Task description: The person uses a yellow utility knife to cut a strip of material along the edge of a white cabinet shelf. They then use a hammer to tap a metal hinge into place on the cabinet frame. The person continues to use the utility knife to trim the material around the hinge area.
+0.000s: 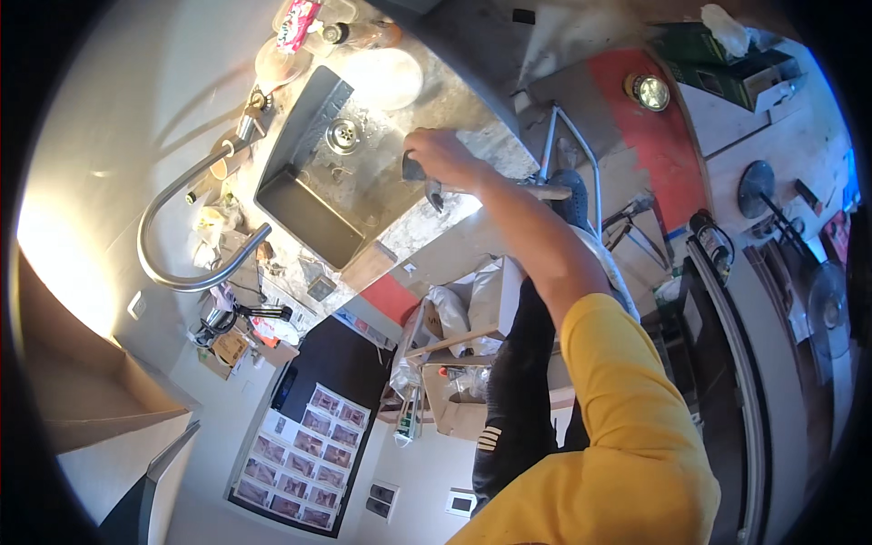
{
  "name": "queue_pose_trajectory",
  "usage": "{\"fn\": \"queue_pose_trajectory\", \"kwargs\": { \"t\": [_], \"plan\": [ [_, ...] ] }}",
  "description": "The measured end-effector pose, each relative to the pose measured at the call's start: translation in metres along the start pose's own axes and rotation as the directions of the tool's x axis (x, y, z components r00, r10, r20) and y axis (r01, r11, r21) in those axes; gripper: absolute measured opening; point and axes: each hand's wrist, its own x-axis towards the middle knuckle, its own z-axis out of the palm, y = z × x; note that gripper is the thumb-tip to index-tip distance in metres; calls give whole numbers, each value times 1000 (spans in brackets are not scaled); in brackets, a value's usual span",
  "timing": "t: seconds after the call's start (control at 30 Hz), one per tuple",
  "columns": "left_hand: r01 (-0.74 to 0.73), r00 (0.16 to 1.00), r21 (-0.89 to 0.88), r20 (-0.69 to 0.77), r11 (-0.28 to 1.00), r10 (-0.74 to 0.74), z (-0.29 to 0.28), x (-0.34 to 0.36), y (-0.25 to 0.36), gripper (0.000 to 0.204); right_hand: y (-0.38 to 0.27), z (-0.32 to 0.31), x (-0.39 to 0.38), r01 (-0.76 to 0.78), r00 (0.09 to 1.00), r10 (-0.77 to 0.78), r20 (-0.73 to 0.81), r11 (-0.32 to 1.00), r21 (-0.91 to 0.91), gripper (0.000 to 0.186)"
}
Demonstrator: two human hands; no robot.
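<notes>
My right hand (440, 156), bare below a yellow sleeve, is closed at the near right edge of the sink. It grips what looks like a hammer (435, 194) by its dark metal head. A pale wooden handle (549, 192) runs rightward past my wrist, partly hidden by it. Beside the hand lies a wet grey metal sink (383, 182) with a round drain (343, 136) in its floor. The stone-patterned countertop (445, 222) edges the sink. My left hand is out of view.
A tall curved faucet (156, 234) arches left of the sink. Bottles (363, 34) and a bright round pale thing (386, 78) stand at its far end. A metal tube frame (595, 163) stands near a shoe (570, 198). Open shelves with bags (454, 313) lie below the counter.
</notes>
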Motion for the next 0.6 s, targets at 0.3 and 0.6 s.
{"fn": "queue_pose_trajectory", "kwargs": {
  "t": [0.3,0.6],
  "plan": [
    [-30,997,-53,-71,998,27,-38,15,-16,24,-111,-82,-48,-234,774,418,-476,886,400,24],
    [-174,958,-242,-264,955,108,-92,91,0,25,-269,-192,-199,-195,955,275,-108,860,471,41]
  ]
}}
